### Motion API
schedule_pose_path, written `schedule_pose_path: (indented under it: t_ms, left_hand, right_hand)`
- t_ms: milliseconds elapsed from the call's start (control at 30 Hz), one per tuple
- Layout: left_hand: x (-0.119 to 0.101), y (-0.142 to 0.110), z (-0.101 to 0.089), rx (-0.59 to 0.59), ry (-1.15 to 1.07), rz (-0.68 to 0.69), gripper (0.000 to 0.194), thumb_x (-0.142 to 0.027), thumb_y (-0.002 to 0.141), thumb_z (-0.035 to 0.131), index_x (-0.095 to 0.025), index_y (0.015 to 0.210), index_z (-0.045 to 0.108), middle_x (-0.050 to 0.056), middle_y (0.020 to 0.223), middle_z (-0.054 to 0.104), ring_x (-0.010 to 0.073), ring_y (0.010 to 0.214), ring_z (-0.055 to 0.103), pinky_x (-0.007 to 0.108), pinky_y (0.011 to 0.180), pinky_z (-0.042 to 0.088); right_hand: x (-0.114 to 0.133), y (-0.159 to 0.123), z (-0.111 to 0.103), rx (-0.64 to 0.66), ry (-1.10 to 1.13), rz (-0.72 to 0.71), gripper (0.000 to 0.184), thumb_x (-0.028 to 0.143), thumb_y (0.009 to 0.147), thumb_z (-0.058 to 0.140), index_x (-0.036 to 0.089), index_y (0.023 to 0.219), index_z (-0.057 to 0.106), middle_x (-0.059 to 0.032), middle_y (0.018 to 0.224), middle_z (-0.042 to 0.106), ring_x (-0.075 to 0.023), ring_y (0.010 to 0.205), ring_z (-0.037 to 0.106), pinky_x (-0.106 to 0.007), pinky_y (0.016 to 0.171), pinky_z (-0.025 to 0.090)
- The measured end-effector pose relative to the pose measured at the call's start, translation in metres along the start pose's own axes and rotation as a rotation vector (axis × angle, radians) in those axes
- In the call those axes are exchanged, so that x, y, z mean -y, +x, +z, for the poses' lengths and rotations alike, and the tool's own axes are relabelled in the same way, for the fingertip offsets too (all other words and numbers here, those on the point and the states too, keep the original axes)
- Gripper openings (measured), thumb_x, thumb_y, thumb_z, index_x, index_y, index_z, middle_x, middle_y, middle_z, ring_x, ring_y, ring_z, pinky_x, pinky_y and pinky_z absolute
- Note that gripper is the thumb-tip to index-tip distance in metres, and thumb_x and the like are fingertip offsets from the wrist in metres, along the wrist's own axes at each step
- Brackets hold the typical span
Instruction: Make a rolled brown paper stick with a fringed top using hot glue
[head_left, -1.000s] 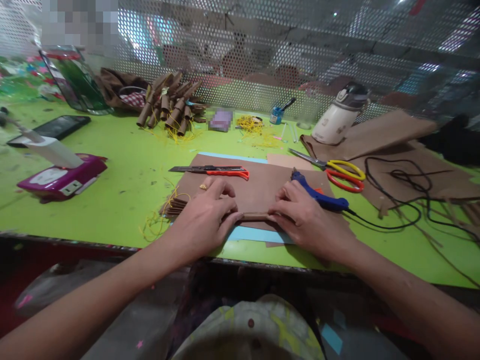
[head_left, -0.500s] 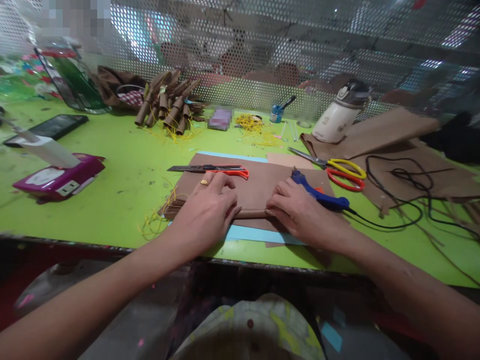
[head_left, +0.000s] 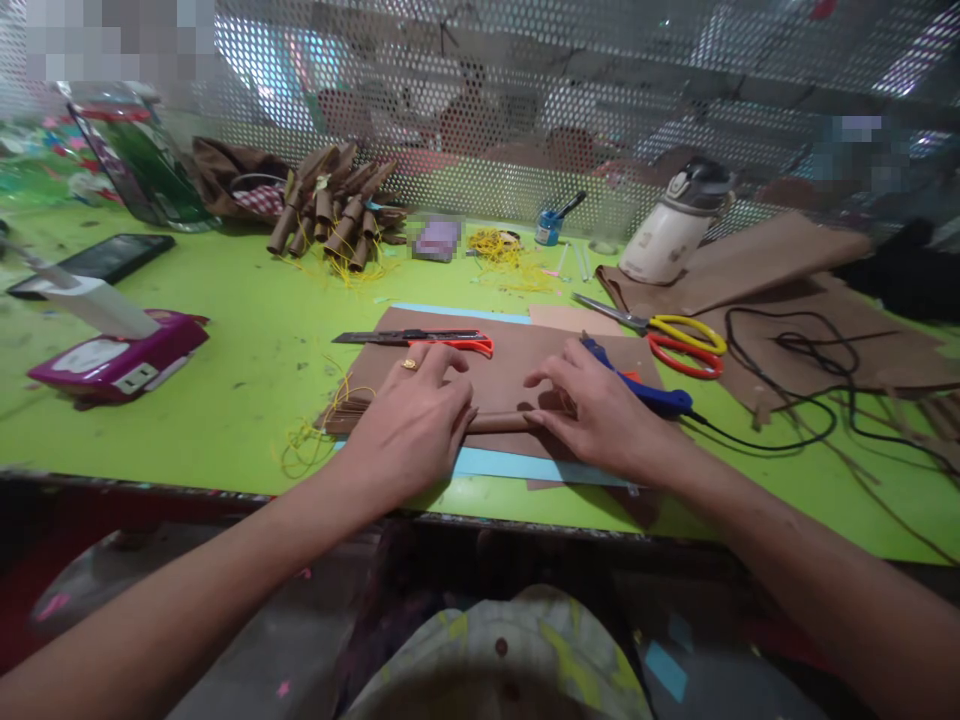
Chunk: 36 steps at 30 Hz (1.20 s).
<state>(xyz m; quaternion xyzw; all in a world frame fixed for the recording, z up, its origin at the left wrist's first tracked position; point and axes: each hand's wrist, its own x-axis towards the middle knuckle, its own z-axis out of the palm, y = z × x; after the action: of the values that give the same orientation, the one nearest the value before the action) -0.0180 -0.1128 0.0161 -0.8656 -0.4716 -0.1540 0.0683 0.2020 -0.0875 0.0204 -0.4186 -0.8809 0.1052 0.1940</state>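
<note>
A thin roll of brown paper (head_left: 499, 422) lies along the near part of a flat brown sheet (head_left: 480, 375). Curled over the left end of the roll, my left hand (head_left: 412, 415) wears a ring and presses with thumb and fingers. At the right end, my right hand (head_left: 600, 415) keeps its thumb on the roll, while its index finger is raised; its other fingers are partly hidden. Just beyond my left hand rests an orange box cutter (head_left: 442, 340). A blue glue gun (head_left: 645, 395) lies partly behind my right hand.
Yellow-and-red scissors (head_left: 682, 345) and a looped black cord (head_left: 795, 345) are on the right. Behind stand a white bottle (head_left: 664, 235) and a bundle of brown paper rolls (head_left: 337, 215). A purple power adapter (head_left: 124, 355) and a phone (head_left: 101, 265) sit left.
My right index finger has lifted off the roll and its fingers have opened somewhat. My left hand has stayed in place on the roll.
</note>
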Motion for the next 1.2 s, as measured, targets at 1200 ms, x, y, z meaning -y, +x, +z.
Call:
schedule_pose_path:
  t_ms: [1200]
  left_hand:
    - [0.005, 0.002, 0.016, -0.049, -0.182, -0.116, 0.020, -0.026, 0.091, 0.043, -0.017, 0.106, 0.053, 0.013, 0.121, 0.048, 0.0260, 0.108, 0.049, 0.047, 0.093, 0.043]
  right_hand:
    - [-0.024, -0.002, -0.009, -0.104, 0.018, -0.093, 0.008, 0.019, 0.083, 0.061, 0.018, 0.077, 0.066, -0.0031, 0.071, 0.056, -0.0178, 0.072, 0.052, -0.031, 0.065, 0.039]
